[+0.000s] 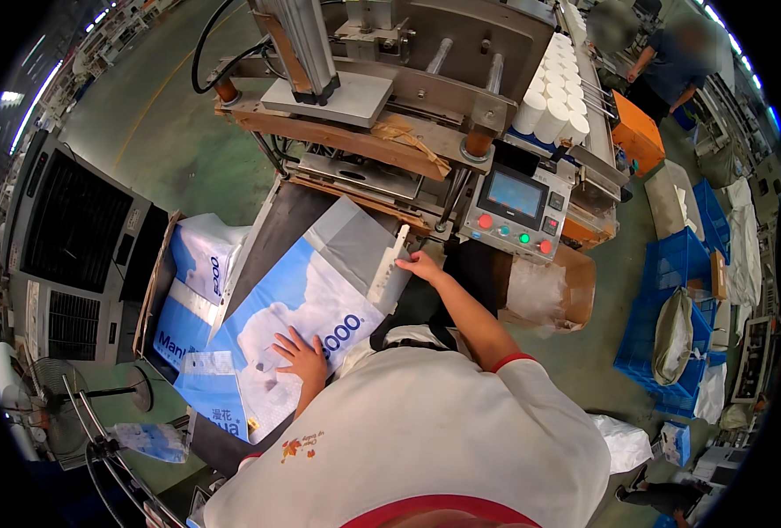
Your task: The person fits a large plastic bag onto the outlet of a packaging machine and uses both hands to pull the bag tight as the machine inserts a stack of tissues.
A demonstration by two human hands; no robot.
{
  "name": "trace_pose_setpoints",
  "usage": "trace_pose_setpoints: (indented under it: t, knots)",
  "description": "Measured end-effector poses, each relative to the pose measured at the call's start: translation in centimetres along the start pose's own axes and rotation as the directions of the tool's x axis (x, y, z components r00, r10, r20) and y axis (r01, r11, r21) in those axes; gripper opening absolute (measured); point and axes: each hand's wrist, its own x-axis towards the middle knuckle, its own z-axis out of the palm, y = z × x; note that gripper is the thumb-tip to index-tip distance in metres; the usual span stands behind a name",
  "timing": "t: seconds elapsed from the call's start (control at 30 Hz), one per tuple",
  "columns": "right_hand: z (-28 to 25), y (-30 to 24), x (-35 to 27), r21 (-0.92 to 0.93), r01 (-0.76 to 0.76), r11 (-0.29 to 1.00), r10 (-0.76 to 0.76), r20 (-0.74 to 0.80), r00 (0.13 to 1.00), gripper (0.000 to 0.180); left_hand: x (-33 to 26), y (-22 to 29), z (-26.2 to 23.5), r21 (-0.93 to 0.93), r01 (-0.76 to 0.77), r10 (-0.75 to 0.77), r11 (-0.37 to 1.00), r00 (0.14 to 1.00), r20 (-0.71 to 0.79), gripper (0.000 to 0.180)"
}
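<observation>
A printed plastic packaging bag [276,330], blue and white with a white animal picture, lies flat and slanted across the dark work surface before me. My left hand [301,359] rests on its printed face, palm down with fingers spread. At the bag's right side, my right hand [421,266] has its fingers closed on the edge, beside a whitish strip [389,268]. The bag's far end [351,233] is clear and greyish, just short of the machine's press. More printed bags [201,264] lie at the left, some folded or crumpled.
A metal press machine [390,114] stands ahead, with a button control panel [518,207] at its right. White rolls [549,106] line a conveyor behind it. A cardboard box [575,286], blue crates [659,326] and a fan [65,392] stand around. Another person [677,66] is at far right.
</observation>
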Motion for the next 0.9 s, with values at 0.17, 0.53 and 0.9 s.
trace_pose_setpoints:
  t: [0.17,0.53,0.9]
  knots:
    - [0.7,0.3,-1.2,-0.059,0.086,0.995,-0.085,0.022,0.996,0.054,-2.7,-0.4,0.0,0.002,0.134,-0.134,0.991,0.987,0.092,0.071]
    - [0.3,-11.4,0.6,-0.712,0.452,0.537,-0.552,0.109,0.827,0.031,5.9,4.3,-2.9,-0.19,-0.286,0.312,0.939,0.941,0.128,0.079]
    - [-2.6,-16.5,2.2,-0.44,0.795,0.417,-0.636,0.484,0.601,0.026,32.5,23.6,-10.7,0.005,-0.999,0.772,-0.037,-0.026,0.635,0.054]
